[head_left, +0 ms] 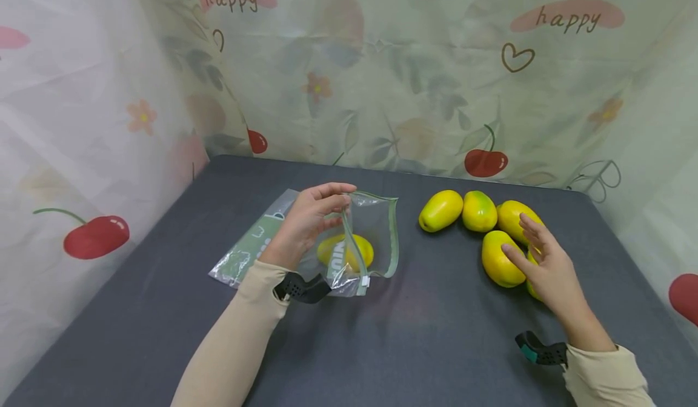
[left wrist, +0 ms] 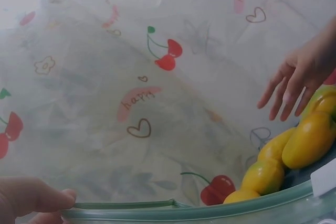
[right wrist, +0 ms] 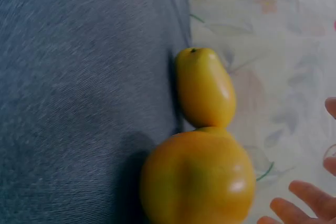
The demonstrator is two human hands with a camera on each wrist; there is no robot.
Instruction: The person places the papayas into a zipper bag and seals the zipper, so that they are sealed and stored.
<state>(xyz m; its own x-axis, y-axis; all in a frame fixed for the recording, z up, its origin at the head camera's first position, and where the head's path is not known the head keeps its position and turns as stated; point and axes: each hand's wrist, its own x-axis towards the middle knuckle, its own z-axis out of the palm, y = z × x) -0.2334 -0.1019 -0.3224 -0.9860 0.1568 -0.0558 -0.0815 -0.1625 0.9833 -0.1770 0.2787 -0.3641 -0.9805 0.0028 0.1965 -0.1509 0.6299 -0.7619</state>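
My left hand (head_left: 308, 219) pinches the upper edge of a clear zip bag (head_left: 393, 231) with green trim, whose mouth gapes toward the right. Inside it lies a yellow mango (head_left: 362, 252), seen through the plastic. Green printed plastic (head_left: 248, 246) shows on the other side of this hand. In the left wrist view, thumb and finger grip the bag's green rim (left wrist: 210, 212). My right hand (head_left: 553, 274), fingers spread and holding nothing, hovers over several yellow mangoes (head_left: 500, 260). It partly hides the nearest one (head_left: 533, 291). Its fingertips (right wrist: 310, 195) appear beside a mango (right wrist: 199, 177) in the right wrist view.
The mangoes at the right sit close together, a greenish one (head_left: 480, 211) among them. A dark grey cloth (head_left: 414, 346) covers the table. Printed curtains (head_left: 382, 80) stand behind and on both sides. A white slider (head_left: 365, 281) is on the bag's zip.
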